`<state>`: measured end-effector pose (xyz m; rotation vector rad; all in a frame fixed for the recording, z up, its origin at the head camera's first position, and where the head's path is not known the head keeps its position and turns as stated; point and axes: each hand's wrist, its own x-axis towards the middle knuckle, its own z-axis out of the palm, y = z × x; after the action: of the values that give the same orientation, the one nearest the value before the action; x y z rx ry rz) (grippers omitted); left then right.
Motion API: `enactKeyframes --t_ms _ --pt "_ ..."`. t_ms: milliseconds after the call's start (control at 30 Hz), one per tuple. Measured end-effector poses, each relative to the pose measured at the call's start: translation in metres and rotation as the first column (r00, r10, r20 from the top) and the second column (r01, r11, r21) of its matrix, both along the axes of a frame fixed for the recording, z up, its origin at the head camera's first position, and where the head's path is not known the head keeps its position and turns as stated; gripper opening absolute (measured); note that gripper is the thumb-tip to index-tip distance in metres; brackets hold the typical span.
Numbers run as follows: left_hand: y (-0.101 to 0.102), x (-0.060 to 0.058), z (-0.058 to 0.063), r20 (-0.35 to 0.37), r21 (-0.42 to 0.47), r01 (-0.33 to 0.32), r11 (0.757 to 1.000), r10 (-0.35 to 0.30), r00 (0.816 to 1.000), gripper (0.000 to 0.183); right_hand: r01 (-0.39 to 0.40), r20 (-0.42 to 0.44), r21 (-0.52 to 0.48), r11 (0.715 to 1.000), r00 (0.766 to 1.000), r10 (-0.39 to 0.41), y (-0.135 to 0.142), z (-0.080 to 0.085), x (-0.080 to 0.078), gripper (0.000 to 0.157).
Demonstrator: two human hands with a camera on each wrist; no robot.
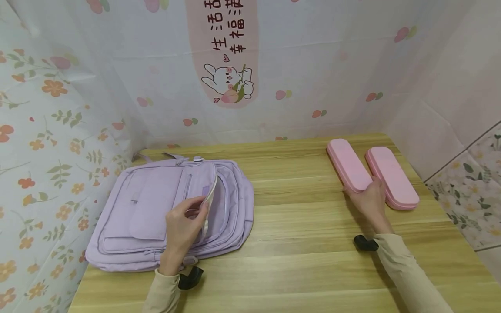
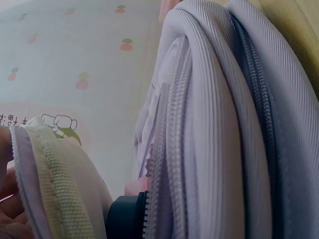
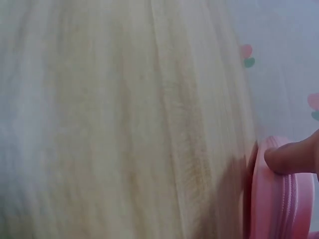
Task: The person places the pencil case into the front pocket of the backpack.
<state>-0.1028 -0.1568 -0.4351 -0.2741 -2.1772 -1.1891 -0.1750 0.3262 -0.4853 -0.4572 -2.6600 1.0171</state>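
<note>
My left hand (image 1: 182, 227) pinches the bag's (image 1: 154, 191) limp flap (image 1: 205, 179); my right hand (image 1: 369, 200) grips the left case (image 1: 348, 163), probably light and stiff, at its near end.

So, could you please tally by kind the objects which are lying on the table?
Lavender backpack: 1
Pink pencil cases: 2
Total: 3
</note>
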Motion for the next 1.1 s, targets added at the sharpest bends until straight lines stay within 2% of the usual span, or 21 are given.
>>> enactKeyframes --t_ms 200,367,533,800,1100 --pt "-0.002 0.000 0.002 -0.010 -0.010 -0.006 1.000 0.005 1.000 0.017 0.022 0.010 -0.013 1.000 1.000 -0.022 0.002 -0.001 0.002 0.084" --pt "-0.004 -0.001 0.003 -0.023 -0.008 -0.021 1.000 0.021 1.000 0.017 0.014 -0.019 -0.008 1.000 1.000 -0.014 0.000 -0.001 0.006 0.083" --pt "-0.006 -0.001 0.005 -0.031 0.019 -0.021 1.000 0.022 0.999 0.016 -0.017 -0.063 -0.009 1.000 0.998 0.016 -0.008 0.003 0.008 0.078" --pt "-0.010 -0.001 0.007 -0.022 0.025 -0.034 0.999 0.034 0.999 0.014 -0.062 -0.047 -0.004 0.998 0.997 0.062 -0.026 0.011 0.009 0.079" --pt "-0.014 -0.001 0.012 -0.034 0.023 -0.047 0.999 0.048 0.998 0.014 -0.153 -0.057 -0.022 0.988 0.987 0.152 -0.048 0.017 0.012 0.082"
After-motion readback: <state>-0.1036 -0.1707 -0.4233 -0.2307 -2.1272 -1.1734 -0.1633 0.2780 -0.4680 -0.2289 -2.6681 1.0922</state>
